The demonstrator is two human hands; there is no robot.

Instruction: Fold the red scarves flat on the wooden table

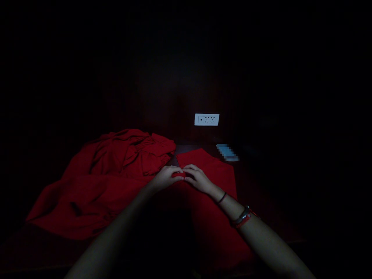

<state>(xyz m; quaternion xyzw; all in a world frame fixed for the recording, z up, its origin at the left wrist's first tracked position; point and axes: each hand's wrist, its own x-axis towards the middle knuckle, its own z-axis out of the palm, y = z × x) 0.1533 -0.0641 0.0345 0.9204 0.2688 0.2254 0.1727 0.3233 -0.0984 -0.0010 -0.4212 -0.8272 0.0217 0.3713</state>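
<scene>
Red fabric lies across a dark surface: a crumpled heap (pixel 128 155) to the left and a flatter red cloth (pixel 215 170) to the right, its lower part reaching toward me. My left hand (pixel 167 177) is closed on a small fold of red cloth (pixel 178 174) between thumb and fingers. Right beside it, my right hand (pixel 197 178) has its fingers curled, with the fingertips meeting the left hand at that fold. Whether the right fingers also pinch the cloth is hard to make out. Bands circle my right wrist and forearm.
A white wall socket plate (pixel 206 119) is on the dark panel behind the cloth. Beyond the right cloth's far edge lies a flat, blurred bluish object (pixel 227 152). The surroundings are very dark, so most edges are hidden.
</scene>
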